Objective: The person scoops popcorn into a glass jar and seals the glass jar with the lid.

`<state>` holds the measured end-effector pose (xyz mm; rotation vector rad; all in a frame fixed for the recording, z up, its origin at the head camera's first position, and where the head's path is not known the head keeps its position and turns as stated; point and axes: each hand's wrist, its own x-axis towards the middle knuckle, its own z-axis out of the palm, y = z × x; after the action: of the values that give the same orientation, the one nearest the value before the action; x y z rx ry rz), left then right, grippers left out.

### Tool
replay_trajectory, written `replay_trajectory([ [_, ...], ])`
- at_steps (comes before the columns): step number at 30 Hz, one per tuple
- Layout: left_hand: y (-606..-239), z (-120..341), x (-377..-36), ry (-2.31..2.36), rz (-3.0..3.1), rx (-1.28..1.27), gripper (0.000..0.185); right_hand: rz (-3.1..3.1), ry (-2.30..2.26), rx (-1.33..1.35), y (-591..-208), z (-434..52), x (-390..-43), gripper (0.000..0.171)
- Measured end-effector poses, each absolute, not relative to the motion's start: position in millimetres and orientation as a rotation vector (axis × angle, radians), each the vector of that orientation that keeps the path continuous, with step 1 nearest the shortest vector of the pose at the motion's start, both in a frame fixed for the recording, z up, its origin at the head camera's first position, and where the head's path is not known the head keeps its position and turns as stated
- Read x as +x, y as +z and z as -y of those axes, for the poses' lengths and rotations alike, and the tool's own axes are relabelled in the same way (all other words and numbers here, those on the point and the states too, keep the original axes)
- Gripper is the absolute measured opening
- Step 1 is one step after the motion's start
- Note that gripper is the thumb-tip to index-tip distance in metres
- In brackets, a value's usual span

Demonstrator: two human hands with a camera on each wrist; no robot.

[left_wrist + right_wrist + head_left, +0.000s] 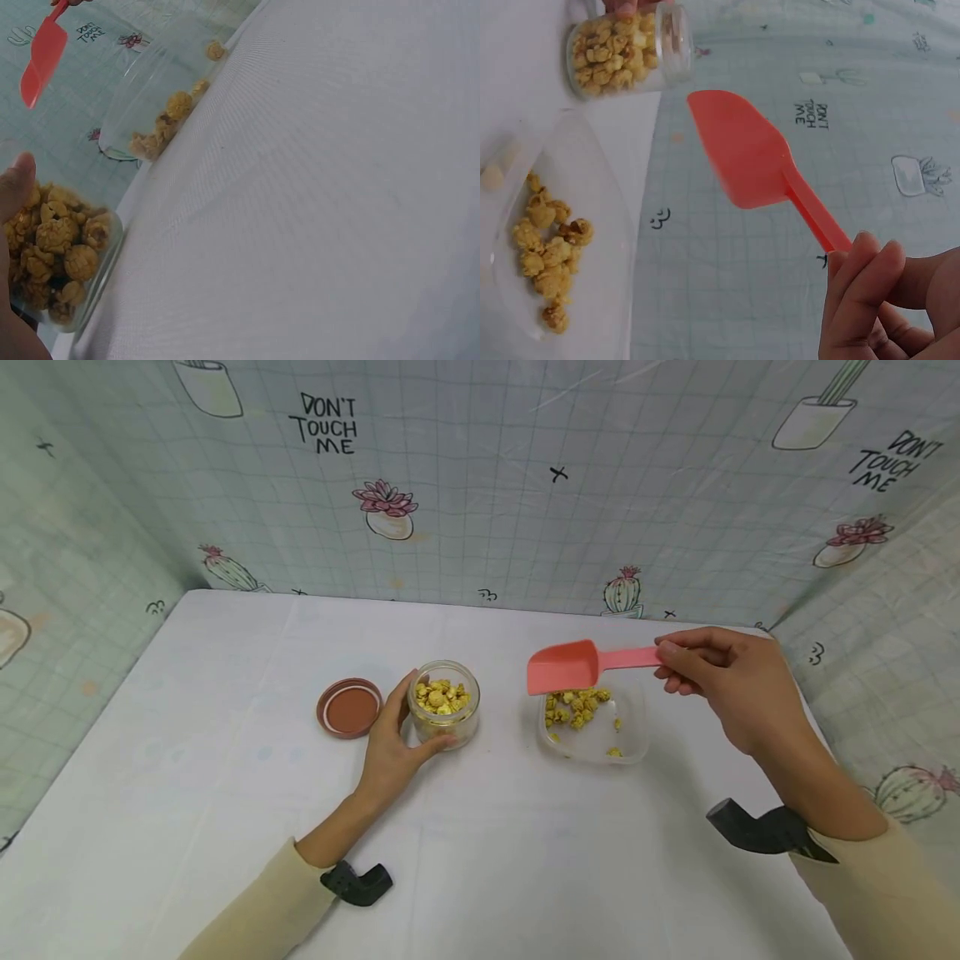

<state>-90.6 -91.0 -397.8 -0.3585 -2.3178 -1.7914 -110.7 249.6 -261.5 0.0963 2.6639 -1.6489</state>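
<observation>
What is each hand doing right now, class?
Left hand: grips the glass jar of popcorn.
Right hand: pinches the red scoop by its handle.

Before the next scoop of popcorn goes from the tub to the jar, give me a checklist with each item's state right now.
1. Jar steadied: ok, left hand grips its side.
2. Jar mouth open: ok, lid lies apart on the table.
3. Scoop held: ok, right hand pinches the handle end.
4. Scoop loaded: not ok, the bowl looks empty, raised over the tub.
5. Popcorn left in the clear tub: ok, a small pile at the far end.
6. Room in the jar: cannot tell, popcorn sits near the rim.
</observation>
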Motion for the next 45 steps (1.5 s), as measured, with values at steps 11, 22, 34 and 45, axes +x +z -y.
replay_trajectory([
  [11,-398,92,-90,-1.786,2.315,-0.357,0.092,-2.361,-1.93,0.216,-315,-290,-96,0.043],
  [22,-399,90,-90,-1.794,2.305,-0.361,0.092,-2.172,-2.03,0.299,-356,-297,-87,0.044],
  [34,-400,91,-92,-1.804,2.308,-0.371,0.093,-2.445,-1.686,0.287,-380,-294,-85,0.05],
  [45,-394,92,-91,-1.81,2.351,-0.356,0.094,-2.69,-1.436,0.403,-373,-290,-77,0.057],
])
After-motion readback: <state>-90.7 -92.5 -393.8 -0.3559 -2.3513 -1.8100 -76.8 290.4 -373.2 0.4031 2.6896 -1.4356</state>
